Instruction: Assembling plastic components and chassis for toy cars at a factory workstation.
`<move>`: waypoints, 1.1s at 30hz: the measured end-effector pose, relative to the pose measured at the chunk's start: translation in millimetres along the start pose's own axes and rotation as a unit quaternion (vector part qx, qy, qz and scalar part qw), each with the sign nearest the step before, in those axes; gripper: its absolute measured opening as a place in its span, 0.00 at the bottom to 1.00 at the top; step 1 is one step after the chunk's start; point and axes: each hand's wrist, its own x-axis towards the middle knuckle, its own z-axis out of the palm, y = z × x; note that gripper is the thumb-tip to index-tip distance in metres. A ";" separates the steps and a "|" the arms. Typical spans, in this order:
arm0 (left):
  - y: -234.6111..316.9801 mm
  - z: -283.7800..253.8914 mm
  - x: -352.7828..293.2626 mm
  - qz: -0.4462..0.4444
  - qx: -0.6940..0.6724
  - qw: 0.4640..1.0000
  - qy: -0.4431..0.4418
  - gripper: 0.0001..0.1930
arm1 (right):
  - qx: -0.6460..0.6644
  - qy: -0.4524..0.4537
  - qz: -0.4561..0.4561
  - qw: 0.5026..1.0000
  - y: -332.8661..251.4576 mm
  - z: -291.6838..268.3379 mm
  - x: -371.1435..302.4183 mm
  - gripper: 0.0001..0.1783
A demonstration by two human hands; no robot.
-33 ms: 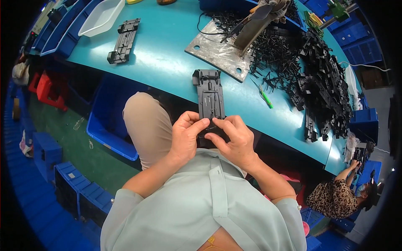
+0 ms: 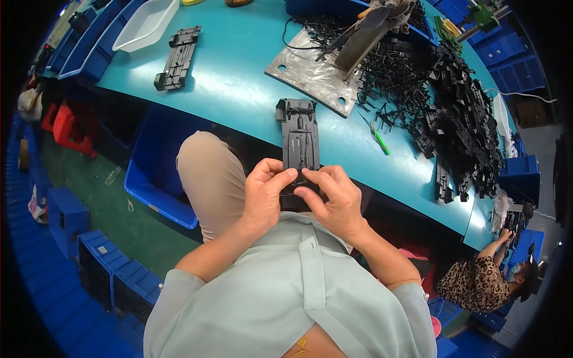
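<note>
Black plastic chassis (image 2: 298, 140) between both hands' grip

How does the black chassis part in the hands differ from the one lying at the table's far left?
The held chassis part is gripped at its near end by the left hand and right hand, overhanging the table edge. The far-left chassis part lies untouched, flat and slanted, beside a white tray. Both are long black plastic mouldings.

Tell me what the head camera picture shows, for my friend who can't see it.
A seated person's left hand and right hand together hold the near end of a long black plastic part at the edge of a teal table. A similar black part lies further away on the left, and a big pile of black parts lies on the right.
</note>
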 end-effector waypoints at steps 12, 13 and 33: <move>2.0 -11.3 -8.0 0.173 0.048 0.984 0.022 0.07 | 0.275 -0.022 0.206 0.939 -9.5 25.3 10.0 0.03; 2.0 -12.3 -8.5 0.173 0.049 0.983 0.023 0.07 | 0.276 -0.022 0.207 0.938 -10.3 26.1 10.7 0.03; 3.0 -17.4 -18.6 0.276 0.158 0.948 0.015 0.07 | 0.309 -0.028 0.182 0.933 -19.5 31.4 10.3 0.04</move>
